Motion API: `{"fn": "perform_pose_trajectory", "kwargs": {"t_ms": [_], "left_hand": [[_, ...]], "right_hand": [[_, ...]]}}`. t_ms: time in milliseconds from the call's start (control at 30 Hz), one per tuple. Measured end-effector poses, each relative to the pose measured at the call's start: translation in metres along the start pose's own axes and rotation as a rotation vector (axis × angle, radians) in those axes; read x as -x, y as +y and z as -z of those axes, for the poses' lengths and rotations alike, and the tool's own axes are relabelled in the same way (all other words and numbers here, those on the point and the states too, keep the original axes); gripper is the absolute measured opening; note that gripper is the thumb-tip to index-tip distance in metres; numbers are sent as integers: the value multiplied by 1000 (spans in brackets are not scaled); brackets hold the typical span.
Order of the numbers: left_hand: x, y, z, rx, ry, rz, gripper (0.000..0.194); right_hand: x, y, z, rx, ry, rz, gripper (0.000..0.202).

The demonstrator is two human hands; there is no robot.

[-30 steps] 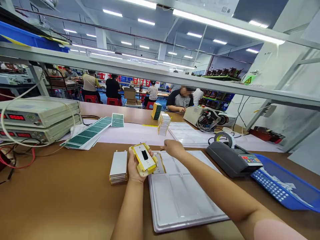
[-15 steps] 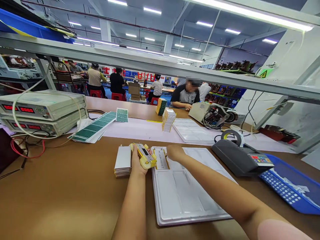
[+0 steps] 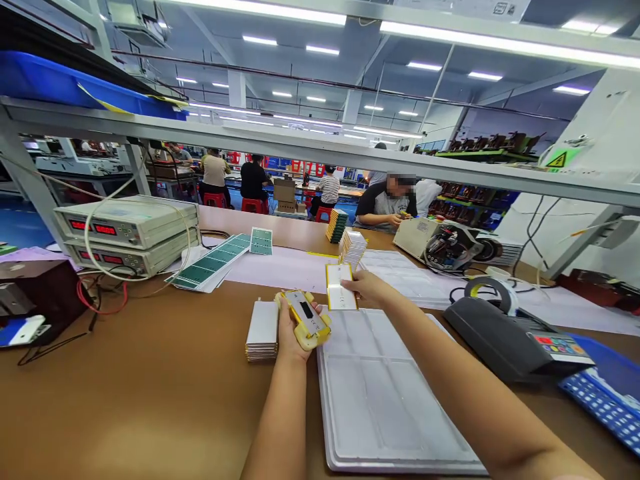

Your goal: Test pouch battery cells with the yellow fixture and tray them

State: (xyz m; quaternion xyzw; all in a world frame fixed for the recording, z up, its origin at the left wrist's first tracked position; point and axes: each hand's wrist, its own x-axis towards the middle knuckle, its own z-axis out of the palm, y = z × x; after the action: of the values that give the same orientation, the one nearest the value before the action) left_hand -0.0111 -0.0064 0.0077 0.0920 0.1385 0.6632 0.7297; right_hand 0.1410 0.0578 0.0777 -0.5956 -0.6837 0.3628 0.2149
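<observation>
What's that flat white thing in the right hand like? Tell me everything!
The flat white pack is a thin rectangle with a shiny face, yellow edges and small dark print. The right hand pinches its right side, face towards us. It's by the tray's far left corner; I can't tell if they touch.

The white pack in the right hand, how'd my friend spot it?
Find the nearer white tray on the brown table. By its far left corner, the right hand pinches the white pack. Unlike the other pack in the left hand, it has no yellow holder around it.
</observation>
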Motion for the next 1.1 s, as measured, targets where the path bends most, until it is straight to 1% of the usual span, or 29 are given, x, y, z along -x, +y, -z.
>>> {"fn": "perform_pose_trajectory", "kwargs": {"t_ms": [33, 100, 167, 233, 267, 333, 400, 433, 500, 600, 667, 700, 767, 833, 900, 1000, 1100], "left_hand": [[1, -2, -1, 21, -40, -10, 42], [2, -6, -1, 46, -69, -20, 41], [3, -9, -1, 49, -74, -11, 44], [5, -9, 0, 48, -109, 4, 47], [6, -9, 0, 49, -132, 10, 48], [9, -9, 0, 47, -185, 37, 52], [12, -9, -2, 33, -244, 78, 57], [13, -9, -3, 25, -268, 96, 58], [13, -10, -4, 12, -284, 100, 55], [7, -13, -2, -18, -226, 50, 44], [1, -14, 0, -44, -165, 14, 37], [-1, -15, 0, -55, -133, -5, 36], [-4, -15, 0, -74, -83, -47, 36], [-2, -14, -3, -92, -70, -85, 37], [2, -11, -7, -102, -88, -122, 36], [11, -4, -13, -80, -140, -181, 35], [18, 2, -17, -59, -185, -233, 34]], "right_hand": [[1, -7, -2, -15, -22, 21, 15], [6, -20, -13, 13, -81, 58, 13], [17, -32, -27, 144, -108, 81, 15], [32, -40, -36, 342, -65, 109, 23], [40, -42, -36, 434, -27, 137, 26], [57, -37, -28, 550, 47, 206, 30], [71, -20, -10, 607, 101, 245, 32], [76, -6, 1, 623, 116, 234, 33], [86, 30, 25, 657, 113, 154, 37], [103, 92, 56, 722, 65, -9, 31], [114, 130, 71, 755, 47, -84, 27], [119, 145, 77, 763, 45, -108, 27], [126, 169, 83, 763, 45, -106, 29], [128, 184, 83, 743, 53, -55, 27], [126, 191, 80, 719, 79, 9, 21], [122, 191, 73, 734, 132, 61, 17], [121, 183, 74, 822, 145, 107, 16]]}}
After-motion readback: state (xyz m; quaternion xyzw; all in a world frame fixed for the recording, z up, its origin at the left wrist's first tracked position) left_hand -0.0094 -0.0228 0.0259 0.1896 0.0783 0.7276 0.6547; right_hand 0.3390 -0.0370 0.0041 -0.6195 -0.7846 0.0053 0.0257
